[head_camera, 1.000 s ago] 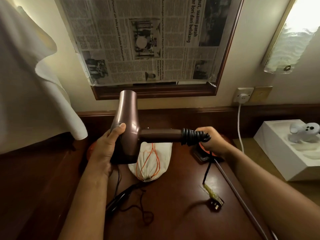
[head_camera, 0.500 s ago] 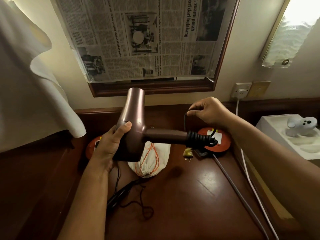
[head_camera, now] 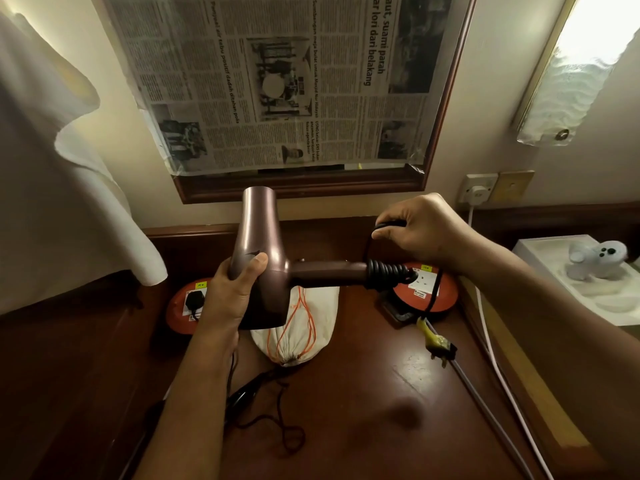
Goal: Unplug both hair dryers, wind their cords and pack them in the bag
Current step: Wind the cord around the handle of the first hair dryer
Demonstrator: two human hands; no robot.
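Cream wall. Dark-framed mirror was covered with newspaper. Lit wall lamp upper right. White cloth hung at left. Dark wooden tabletop below; wall socket right of mirror.

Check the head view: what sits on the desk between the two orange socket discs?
The white drawstring bag lies between the left disc and right disc. The hair dryer, held in the left hand, hangs above it.

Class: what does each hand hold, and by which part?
Left hand: dryer, by its barrel. Right hand: its cord, pinched near the coiled end.
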